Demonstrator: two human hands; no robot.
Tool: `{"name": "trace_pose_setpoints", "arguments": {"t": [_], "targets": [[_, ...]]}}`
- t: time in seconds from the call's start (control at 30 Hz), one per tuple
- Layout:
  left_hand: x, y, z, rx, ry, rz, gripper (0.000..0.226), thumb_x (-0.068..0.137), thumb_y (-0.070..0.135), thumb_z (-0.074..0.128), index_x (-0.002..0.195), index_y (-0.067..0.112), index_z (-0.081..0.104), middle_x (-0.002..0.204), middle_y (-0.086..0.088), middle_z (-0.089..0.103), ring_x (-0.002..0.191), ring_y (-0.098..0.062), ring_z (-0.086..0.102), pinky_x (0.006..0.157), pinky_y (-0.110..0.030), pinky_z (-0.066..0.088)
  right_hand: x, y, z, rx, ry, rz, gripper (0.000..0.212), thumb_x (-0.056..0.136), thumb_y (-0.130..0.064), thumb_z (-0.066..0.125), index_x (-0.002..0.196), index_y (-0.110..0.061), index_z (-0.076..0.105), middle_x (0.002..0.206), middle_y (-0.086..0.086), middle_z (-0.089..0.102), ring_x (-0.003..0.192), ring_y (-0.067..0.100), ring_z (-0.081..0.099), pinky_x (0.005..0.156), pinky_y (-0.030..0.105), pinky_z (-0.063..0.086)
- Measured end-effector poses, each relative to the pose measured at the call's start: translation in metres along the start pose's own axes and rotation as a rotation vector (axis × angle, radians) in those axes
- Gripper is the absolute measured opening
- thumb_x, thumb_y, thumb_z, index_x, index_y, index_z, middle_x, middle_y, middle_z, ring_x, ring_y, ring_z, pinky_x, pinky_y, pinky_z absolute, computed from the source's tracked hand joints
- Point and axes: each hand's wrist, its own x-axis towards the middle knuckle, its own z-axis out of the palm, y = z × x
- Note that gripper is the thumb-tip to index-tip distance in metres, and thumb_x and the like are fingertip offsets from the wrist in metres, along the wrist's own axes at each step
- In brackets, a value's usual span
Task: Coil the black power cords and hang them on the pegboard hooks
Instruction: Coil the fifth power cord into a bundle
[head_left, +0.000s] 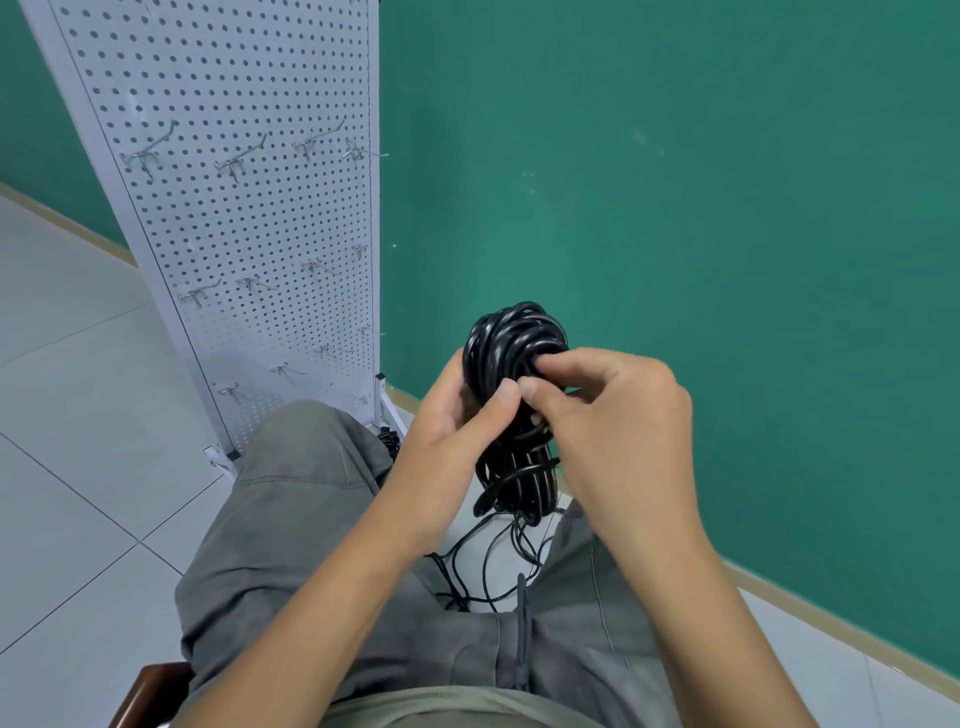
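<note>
A coiled black power cord (511, 343) is held upright in front of me, above my lap. My left hand (457, 415) grips the coil's middle from the left, thumb across the strands. My right hand (608, 415) pinches the strands at the same spot from the right. Loose black cord (488, 561) trails from the coil down to the floor between my knees. The white pegboard (234, 208) stands to the left with several bare metal hooks (236, 166).
A green wall (675, 182) runs behind and to the right. The pegboard stands on a white foot (387, 410) on the pale tiled floor (78, 415). Another dark cord bundle (387, 441) lies by that foot. I sit on a wooden chair (150, 686).
</note>
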Motion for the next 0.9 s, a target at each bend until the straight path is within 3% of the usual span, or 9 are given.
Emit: {"name": "trace_pose_setpoints", "arguments": {"t": [0.07, 0.2, 0.3, 0.4, 0.47, 0.57, 0.63, 0.8, 0.9], "targets": [[0.000, 0.000, -0.001, -0.038, 0.001, -0.050, 0.039, 0.098, 0.032, 0.055, 0.135, 0.021, 0.059, 0.128, -0.002, 0.070, 0.125, -0.017, 0.064, 0.095, -0.028, 0.052, -0.003, 0.001, 0.007, 0.055, 0.059, -0.009, 0.005, 0.082, -0.023, 0.084, 0.086, -0.023, 0.082, 0.077, -0.019, 0.073, 0.072, -0.006, 0.066, 0.068, 0.006, 0.046], [0.000, -0.001, -0.002, -0.090, -0.002, -0.114, 0.041, 0.096, 0.034, 0.053, 0.135, 0.021, 0.058, 0.124, 0.001, 0.073, 0.117, -0.013, 0.068, 0.079, -0.023, 0.055, -0.005, 0.010, 0.020, -0.030, 0.128, -0.196, 0.005, 0.089, -0.019, 0.078, 0.091, -0.019, 0.082, 0.089, -0.010, 0.074, 0.083, 0.004, 0.065, 0.076, 0.004, 0.042], [0.003, -0.001, -0.005, -0.103, 0.017, -0.124, 0.040, 0.096, 0.037, 0.051, 0.133, 0.025, 0.057, 0.124, 0.006, 0.073, 0.114, -0.009, 0.069, 0.078, -0.025, 0.056, -0.010, 0.017, 0.018, -0.124, -0.070, -0.233, 0.025, 0.098, -0.020, 0.067, 0.122, -0.021, 0.074, 0.114, -0.009, 0.061, 0.108, 0.007, 0.053, 0.090, 0.003, 0.035], [0.004, -0.004, -0.008, -0.045, 0.013, -0.111, 0.038, 0.097, 0.041, 0.051, 0.133, 0.032, 0.058, 0.130, 0.008, 0.070, 0.121, -0.011, 0.065, 0.091, -0.036, 0.057, -0.012, 0.025, 0.012, -0.187, -0.222, -0.247, 0.037, 0.102, -0.024, 0.060, 0.138, -0.032, 0.062, 0.122, -0.010, 0.041, 0.111, 0.009, 0.032, 0.094, 0.014, 0.032], [0.003, -0.005, -0.008, -0.017, -0.007, -0.123, 0.039, 0.096, 0.043, 0.051, 0.134, 0.034, 0.057, 0.132, 0.010, 0.069, 0.124, -0.010, 0.063, 0.095, -0.039, 0.055, -0.007, 0.032, 0.010, -0.184, -0.207, -0.243, 0.034, 0.101, -0.021, 0.062, 0.133, -0.033, 0.065, 0.118, -0.010, 0.037, 0.107, 0.010, 0.030, 0.097, 0.016, 0.030], [0.002, -0.007, -0.006, -0.001, -0.034, -0.146, 0.043, 0.095, 0.045, 0.051, 0.136, 0.036, 0.055, 0.134, 0.014, 0.067, 0.128, -0.006, 0.061, 0.099, -0.043, 0.053, -0.002, 0.038, 0.008, -0.071, -0.134, -0.190, 0.029, 0.096, -0.021, 0.069, 0.121, -0.034, 0.072, 0.109, -0.013, 0.037, 0.105, 0.005, 0.032, 0.094, 0.002, 0.023], [0.002, -0.008, -0.005, -0.015, -0.031, -0.153, 0.042, 0.095, 0.044, 0.051, 0.136, 0.036, 0.056, 0.134, 0.014, 0.067, 0.129, -0.007, 0.060, 0.101, -0.047, 0.053, -0.001, 0.041, 0.008, 0.008, -0.130, -0.160, 0.027, 0.092, -0.025, 0.073, 0.116, -0.037, 0.072, 0.108, -0.016, 0.038, 0.109, -0.002, 0.034, 0.094, 0.000, 0.024], [0.003, -0.010, -0.006, -0.030, -0.055, -0.195, 0.047, 0.101, 0.049, 0.040, 0.141, 0.030, 0.055, 0.138, 0.004, 0.066, 0.130, -0.018, 0.061, 0.108, -0.060, 0.047, 0.002, 0.046, 0.015, 0.202, -0.088, -0.065, 0.029, 0.084, -0.020, 0.081, 0.099, -0.043, 0.072, 0.113, -0.015, 0.049, 0.114, 0.001, 0.051, 0.102, 0.035, 0.047], [0.006, -0.016, -0.011, -0.044, -0.055, -0.243, 0.059, 0.103, 0.056, 0.027, 0.146, 0.026, 0.053, 0.142, 0.001, 0.063, 0.136, -0.022, 0.055, 0.113, -0.064, 0.040, 0.007, 0.054, 0.022, 0.296, -0.043, -0.003, 0.026, 0.083, -0.014, 0.081, 0.096, -0.035, 0.071, 0.115, -0.012, 0.063, 0.111, 0.001, 0.061, 0.097, 0.039, 0.052]]}}
